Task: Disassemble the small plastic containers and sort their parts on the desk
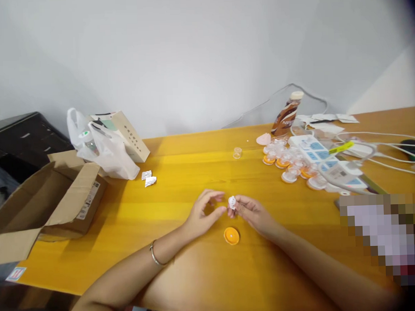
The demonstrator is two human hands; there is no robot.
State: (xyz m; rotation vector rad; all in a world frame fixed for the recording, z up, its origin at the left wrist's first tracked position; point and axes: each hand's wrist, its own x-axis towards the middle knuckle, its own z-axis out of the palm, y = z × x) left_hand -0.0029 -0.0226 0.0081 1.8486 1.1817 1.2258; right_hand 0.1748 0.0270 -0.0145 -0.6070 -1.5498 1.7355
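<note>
Between the thumb and fingers of my right hand [255, 215] is a small round white plastic piece [232, 202], too small to name. My left hand [204, 212] is close by on its left, thumb and fingers apart, with nothing visible in it. On the table just below both hands sits a round orange cap-like piece [231, 236] with a pale spot in its middle. Farther back stands a small clear plastic piece [237, 152].
Several clear and orange round pieces [290, 176] cluster at the right, beside a power strip [316, 154], white cables and a brown bottle [287, 114]. Foil scraps [150, 180], a white plastic bag [108, 152] and an open cardboard box [72, 194] are at left.
</note>
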